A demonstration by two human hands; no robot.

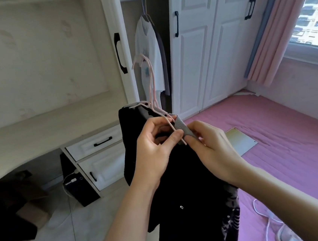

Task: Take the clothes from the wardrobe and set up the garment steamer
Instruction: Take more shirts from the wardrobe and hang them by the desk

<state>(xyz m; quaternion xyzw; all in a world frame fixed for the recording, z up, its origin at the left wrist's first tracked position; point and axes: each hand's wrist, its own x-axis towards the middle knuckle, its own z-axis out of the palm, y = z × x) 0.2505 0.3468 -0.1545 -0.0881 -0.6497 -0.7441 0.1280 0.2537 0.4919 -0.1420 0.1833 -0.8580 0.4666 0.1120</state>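
Black clothes [180, 186] hang from pale pink hangers [152, 93] in front of me, a patterned dark piece at their lower right. My left hand [155, 148] pinches a pink hanger arm between thumb and fingers. My right hand [210, 148] pinches a grey mesh collar patch [182, 126] at the same spot. The wardrobe [146, 43] stands with one door open; a white T-shirt [147, 49] and a dark garment still hang on its rail. At the bottom right edge lies a white cord [267, 226] beside a pale object that I cannot identify.
A bed with a pink cover [294, 145] fills the right side, a flat grey panel [240, 141] lying on it. A desk top [37, 131] with white drawers [96, 146] is on the left, a dark box [79, 187] on the floor under it. Pink curtain and window at far right.
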